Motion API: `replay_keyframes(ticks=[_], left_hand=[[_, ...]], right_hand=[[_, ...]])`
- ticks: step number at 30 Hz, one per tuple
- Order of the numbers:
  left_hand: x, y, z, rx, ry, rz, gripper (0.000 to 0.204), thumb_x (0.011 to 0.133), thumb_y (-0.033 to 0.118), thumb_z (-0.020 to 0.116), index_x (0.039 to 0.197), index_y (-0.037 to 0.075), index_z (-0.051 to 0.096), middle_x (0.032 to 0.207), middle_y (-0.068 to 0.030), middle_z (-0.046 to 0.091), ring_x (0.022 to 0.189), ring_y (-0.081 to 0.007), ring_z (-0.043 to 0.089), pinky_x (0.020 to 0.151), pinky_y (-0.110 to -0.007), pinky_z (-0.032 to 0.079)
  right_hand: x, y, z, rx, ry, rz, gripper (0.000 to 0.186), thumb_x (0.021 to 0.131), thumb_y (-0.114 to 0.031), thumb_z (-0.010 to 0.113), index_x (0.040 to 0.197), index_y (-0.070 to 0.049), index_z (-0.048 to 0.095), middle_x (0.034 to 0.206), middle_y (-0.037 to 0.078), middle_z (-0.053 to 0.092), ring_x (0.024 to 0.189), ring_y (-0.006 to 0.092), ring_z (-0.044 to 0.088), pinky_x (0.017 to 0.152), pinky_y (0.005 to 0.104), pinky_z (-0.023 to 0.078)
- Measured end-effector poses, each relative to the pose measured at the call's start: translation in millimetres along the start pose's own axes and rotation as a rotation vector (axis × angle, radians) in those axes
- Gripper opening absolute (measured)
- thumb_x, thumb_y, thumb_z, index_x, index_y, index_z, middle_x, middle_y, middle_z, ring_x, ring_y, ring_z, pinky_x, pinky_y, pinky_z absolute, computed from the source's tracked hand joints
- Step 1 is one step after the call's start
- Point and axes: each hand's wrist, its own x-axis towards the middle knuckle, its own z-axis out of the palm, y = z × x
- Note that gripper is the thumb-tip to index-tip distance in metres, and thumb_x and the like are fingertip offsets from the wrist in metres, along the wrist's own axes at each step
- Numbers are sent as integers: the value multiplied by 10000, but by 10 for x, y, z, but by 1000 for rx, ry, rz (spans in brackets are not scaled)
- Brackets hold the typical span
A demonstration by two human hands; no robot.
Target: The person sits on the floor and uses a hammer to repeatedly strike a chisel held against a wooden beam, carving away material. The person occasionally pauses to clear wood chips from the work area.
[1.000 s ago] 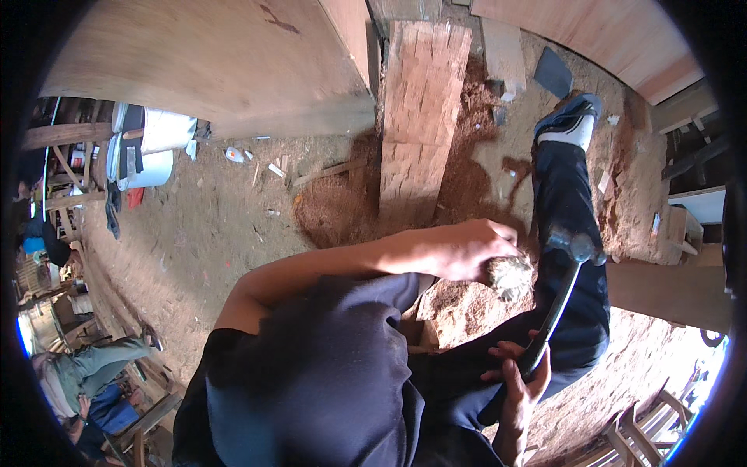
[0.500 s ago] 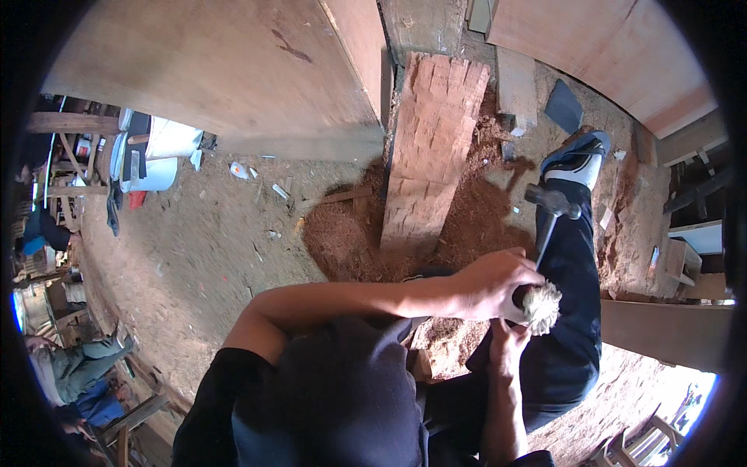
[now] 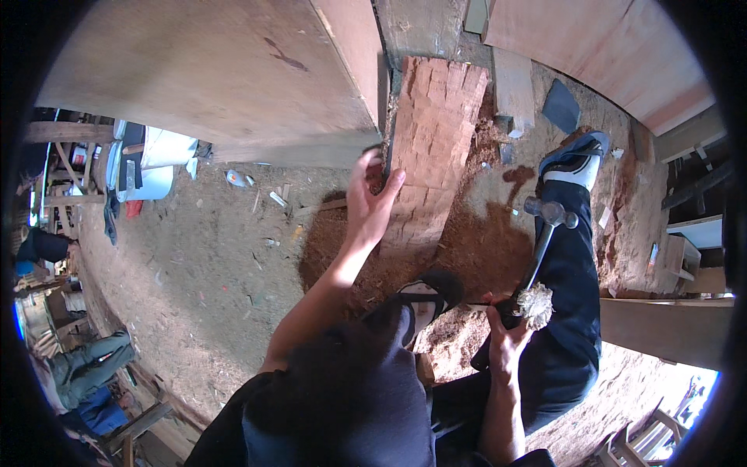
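A thick reddish plank (image 3: pixel 436 140) with a rough-hewn, chipped top face slopes away in front of me. My left hand (image 3: pixel 369 204) is at its left edge with fingers and thumb apart; the thumb lies over the wood, but I cannot tell whether it touches. By my right thigh, my right hand (image 3: pixel 506 342) is closed around a chisel-like tool with a frayed, pale butt end (image 3: pixel 535 306). Against the same hand is a hammer (image 3: pixel 551 212), its metal head pointing away above my right leg. The hand's grip on its handle is partly hidden.
Reddish wood chips (image 3: pixel 486 241) lie around the plank. A large wooden panel (image 3: pixel 210 78) stands at the far left, another board (image 3: pixel 615 47) at the far right. A dark flat piece (image 3: pixel 562 106) lies near my right foot (image 3: pixel 580 165). Another person's legs (image 3: pixel 93 362) show at left.
My left hand has left the tools at my right hand and moved left and forward to the plank's edge, opening. The right hand still holds the tools; the hammer head has shifted slightly.
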Motion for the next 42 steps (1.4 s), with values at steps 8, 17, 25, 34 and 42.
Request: replay_keyframes(ticks=[8,17,25,34,42], left_hand=[[270,-330,248,25,-70,-43,499,1035,468,680,1071,-29,709,913,-84,710,848,-153,605,783,-342,491],[180,-103,164,-23,-25,60,492,1040,475,664,1041,-17,684,869,-36,662,828,-130,559,740,-340,460],[471,-14,305,-69,10,76,520,1053,501,625,1047,-16,681,867,-45,634,826,-145,535,749,-355,464],[499,-160,286,-96,-39,68,509,1082,475,587,1065,-22,698,920,-66,668,876,-150,561,825,-358,478],[377,-288,295,-56,71,2,526,1081,492,588,1009,-21,676,819,-12,594,832,-131,521,773,-327,443]], right_hand=[[-44,-15,-11,-95,-50,93,627,916,75,718,1491,1,480,1082,116,731,1037,230,737,1018,390,542],[-52,-120,31,-103,-51,138,571,913,46,737,1440,10,519,1082,126,745,1019,216,734,1015,372,532],[-54,31,-7,-170,-16,119,556,919,41,735,1433,6,527,1085,123,744,1012,207,737,999,363,540],[-31,-111,43,-65,-52,122,544,922,30,737,1424,13,529,1069,111,746,992,185,726,979,346,540],[-51,-72,11,-156,-42,173,501,914,-5,766,1368,14,555,1061,102,752,1008,198,717,989,359,526]])
